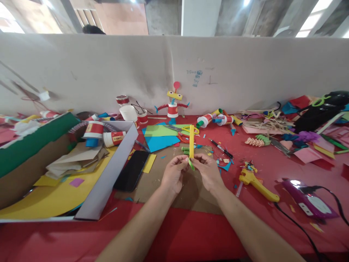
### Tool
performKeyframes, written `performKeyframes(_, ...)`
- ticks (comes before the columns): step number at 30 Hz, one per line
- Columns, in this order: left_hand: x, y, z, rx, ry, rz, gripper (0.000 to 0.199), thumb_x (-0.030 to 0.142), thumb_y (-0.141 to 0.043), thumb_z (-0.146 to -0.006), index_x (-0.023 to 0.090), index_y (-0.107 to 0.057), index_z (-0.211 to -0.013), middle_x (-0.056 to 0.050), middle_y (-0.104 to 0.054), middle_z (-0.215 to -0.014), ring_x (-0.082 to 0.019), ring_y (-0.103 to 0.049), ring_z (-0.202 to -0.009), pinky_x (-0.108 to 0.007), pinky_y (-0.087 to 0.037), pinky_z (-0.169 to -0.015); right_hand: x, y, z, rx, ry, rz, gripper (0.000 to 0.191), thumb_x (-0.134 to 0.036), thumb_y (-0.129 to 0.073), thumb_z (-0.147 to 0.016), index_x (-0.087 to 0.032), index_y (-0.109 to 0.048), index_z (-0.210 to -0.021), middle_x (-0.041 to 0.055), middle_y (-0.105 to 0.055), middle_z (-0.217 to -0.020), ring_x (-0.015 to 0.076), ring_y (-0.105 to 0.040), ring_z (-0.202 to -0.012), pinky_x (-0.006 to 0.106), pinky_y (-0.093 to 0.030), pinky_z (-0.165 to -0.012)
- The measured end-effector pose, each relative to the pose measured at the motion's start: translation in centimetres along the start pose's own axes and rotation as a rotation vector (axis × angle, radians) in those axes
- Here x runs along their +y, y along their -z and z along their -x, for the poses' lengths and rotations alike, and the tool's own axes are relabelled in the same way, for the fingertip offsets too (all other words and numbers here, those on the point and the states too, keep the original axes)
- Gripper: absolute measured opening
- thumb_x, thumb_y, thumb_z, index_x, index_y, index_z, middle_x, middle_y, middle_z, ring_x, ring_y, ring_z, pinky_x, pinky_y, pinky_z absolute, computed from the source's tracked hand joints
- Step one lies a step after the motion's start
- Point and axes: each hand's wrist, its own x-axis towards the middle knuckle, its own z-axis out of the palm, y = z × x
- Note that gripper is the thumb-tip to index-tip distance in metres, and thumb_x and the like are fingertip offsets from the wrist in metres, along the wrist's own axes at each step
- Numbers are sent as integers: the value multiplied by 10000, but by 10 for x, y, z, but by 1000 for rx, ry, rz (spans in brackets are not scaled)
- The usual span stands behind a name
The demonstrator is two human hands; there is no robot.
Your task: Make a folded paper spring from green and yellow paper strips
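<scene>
My left hand (174, 173) and my right hand (208, 173) meet over a brown cardboard sheet (152, 185), fingers closed in a pinch. Between their fingertips they hold a yellow paper strip (192, 140) that points away from me. A short green paper strip (191, 165) curls out at its near end, also between the fingertips. Just left of the yellow strip shows a green accordion-folded paper spring (185, 150); whether it is joined to the strips I cannot tell. Scissors with yellow handles (188, 129) lie beyond, on green and blue paper sheets (158, 140).
A paper-cup figure (172, 109) stands by the white partition (109, 69). Left are an open box (92, 185) of paper scraps and a black phone (132, 171). Right are a yellow glue gun (259, 185), its cord, a purple power strip (309, 200) and a pen (222, 149).
</scene>
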Motion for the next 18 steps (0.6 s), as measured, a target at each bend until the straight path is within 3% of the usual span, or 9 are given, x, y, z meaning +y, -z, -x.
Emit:
performKeyframes(6,0,-4,4,55,-33,-29,260,249,-764,-555,137,-612,-734,15,-576,-589,-68,-512,-524,-202,-377,-541,2,2,2,-10,60,27,190,-314,-709,-630,-207,-695,-786,-3,-640,-669,121,-520,-566,256,-413,-551)
performKeyframes(18,6,-2,0,33,-98,-63,296,276,-769,-559,129,-662,-792,-48,-674,-704,-117,-602,-595,-261,-473,-632,1,3,2,-8,101,218,254,-341,-656,-702,-245,-713,-930,24,-706,-820,194,-619,-700,337,-492,-677)
